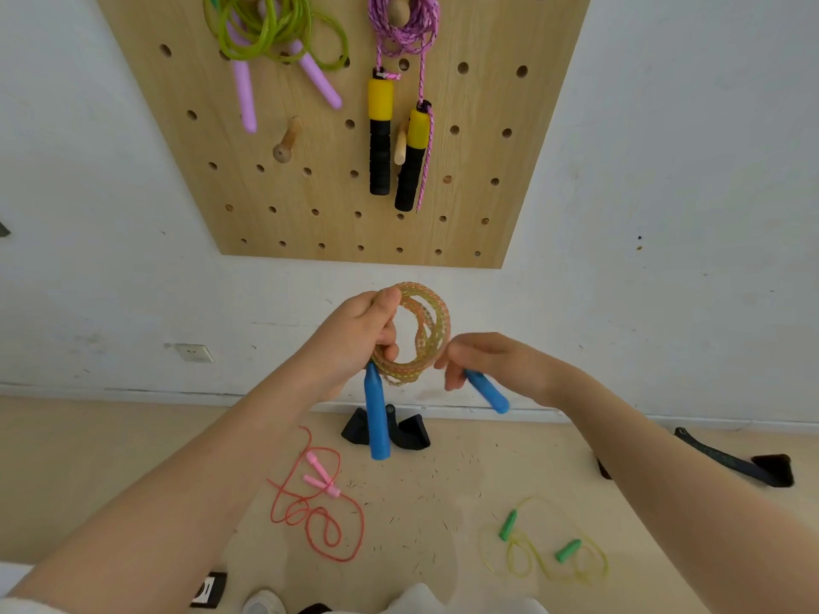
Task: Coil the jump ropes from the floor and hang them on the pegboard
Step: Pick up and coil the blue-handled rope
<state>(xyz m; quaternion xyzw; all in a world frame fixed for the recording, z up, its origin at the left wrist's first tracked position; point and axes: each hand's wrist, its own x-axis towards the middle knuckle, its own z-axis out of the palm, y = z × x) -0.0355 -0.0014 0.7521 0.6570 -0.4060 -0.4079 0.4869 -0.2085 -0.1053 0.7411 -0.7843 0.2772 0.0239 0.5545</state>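
Five jump ropes [425, 334] — two hung, one held, two on floor

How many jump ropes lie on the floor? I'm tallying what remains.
2: a red rope with pink handles left of centre, and a yellow rope with green handles to its right. Others may lie outside the view.

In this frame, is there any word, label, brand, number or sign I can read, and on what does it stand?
No text can be read here.
Small black and white object on the floor at the bottom edge: it may carry a mark, too blurred to tell.
Pegboard, blue jump rope handles, wall socket: no print shows.
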